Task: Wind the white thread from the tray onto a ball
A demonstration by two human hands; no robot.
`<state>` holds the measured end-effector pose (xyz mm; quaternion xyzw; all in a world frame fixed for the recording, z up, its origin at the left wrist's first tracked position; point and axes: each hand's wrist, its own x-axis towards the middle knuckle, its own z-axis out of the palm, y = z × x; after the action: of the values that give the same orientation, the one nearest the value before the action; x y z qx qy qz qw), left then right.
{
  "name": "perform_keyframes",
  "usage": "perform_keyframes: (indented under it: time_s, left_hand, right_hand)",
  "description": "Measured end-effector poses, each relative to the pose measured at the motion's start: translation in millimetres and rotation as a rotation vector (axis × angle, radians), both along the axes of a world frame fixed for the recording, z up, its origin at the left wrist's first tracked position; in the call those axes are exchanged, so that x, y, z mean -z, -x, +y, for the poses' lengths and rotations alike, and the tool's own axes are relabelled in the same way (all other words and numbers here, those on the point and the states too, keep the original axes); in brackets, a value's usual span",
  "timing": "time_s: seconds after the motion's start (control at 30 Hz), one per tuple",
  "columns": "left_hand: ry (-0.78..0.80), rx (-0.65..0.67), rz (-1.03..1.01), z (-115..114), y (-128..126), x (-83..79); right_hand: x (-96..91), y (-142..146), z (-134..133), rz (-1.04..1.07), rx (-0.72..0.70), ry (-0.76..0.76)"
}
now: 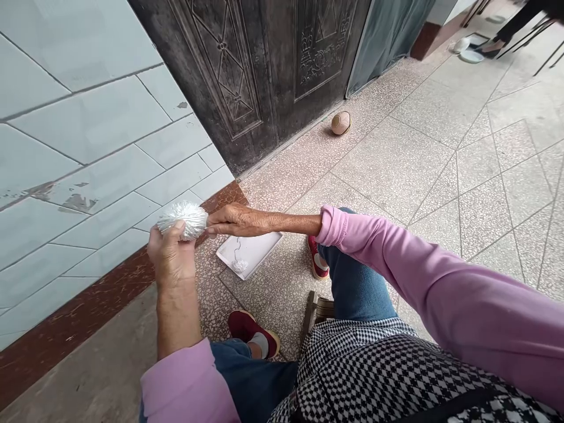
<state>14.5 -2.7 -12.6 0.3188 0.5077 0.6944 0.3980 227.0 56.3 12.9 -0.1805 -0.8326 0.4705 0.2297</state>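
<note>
My left hand (173,252) grips a white pom-pom (185,218) of shiny strands, with the thumb on its near side and the fingers mostly hidden behind. From the right, my right hand (238,221) reaches across to the pom-pom's edge, its fingers closed together there. Whether it pinches strands or something smaller cannot be made out. Below the hands, a white tray (262,242) lies on the floor with a small tuft of white strands (239,265) and a thin dark line in it.
A tiled wall (97,135) stands close on the left, beside a dark carved door (273,70). A ball (341,123) rests on the floor by the door. Under me is part of a wooden stool (315,311). A person's leg (520,26) and a white dish (471,56) appear far right.
</note>
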Motion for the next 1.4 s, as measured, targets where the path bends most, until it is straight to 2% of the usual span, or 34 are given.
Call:
perform_keyframes:
  time_s: [0.13, 0.23, 0.33, 0.43, 0.57, 0.73, 0.87, 0.93, 1.03, 1.17, 1.27, 1.4]
  left_hand:
    - [0.082, 0.006, 0.041, -3.7, -10.2, 2.0]
    - [0.138, 0.136, 0.077, -10.1, -22.1, 0.3]
    - [0.181, 0.319, 0.072, -17.0, -29.1, -4.6]
    - [0.190, 0.408, 0.026, -21.9, -31.0, -10.7]
    - [0.151, 0.388, -0.046, -24.2, -31.3, -18.1]
    - [0.047, 0.268, -0.079, -21.3, -33.2, -23.7]
    - [-0.005, 0.181, -0.073, -14.7, -32.0, -20.1]
    - [-0.025, 0.134, -0.084, -10.8, -27.5, -15.0]
    - [-0.057, 0.059, -0.110, -5.7, -16.0, -5.3]
    - [-0.017, 0.006, -0.064, -2.9, -1.9, 7.6]
    - [-0.001, 0.026, 0.018, -3.9, 1.0, 14.1]
    - [0.045, 0.069, 0.079, -7.8, -5.5, 14.8]
  right_hand:
    - [-17.5, -10.1, 5.1, 0.093, 0.040, 0.071]
    - [-22.1, -17.7, 16.1, 0.121, 0.132, 0.104]
    - [-15.7, -21.9, 30.8, 0.120, 0.170, 0.118]
    - [-2.5, -21.2, 43.6, 0.113, 0.151, 0.153]
    - [16.8, -14.0, 54.6, 0.129, 0.145, 0.209]
    - [40.4, 6.8, 61.7, 0.151, 0.129, 0.250]
    - [46.9, 20.3, 54.7, 0.069, 0.149, 0.211]
    - [43.0, 21.7, 43.9, 0.000, 0.152, 0.176]
    - [31.9, 19.2, 21.1, -0.090, 0.058, 0.138]
    - [14.8, 12.5, 0.1, -0.043, -0.001, 0.077]
    - [0.4, 5.2, 2.2, 0.000, 0.031, 0.066]
    - [-18.5, -7.0, 13.4, 0.075, 0.096, 0.128]
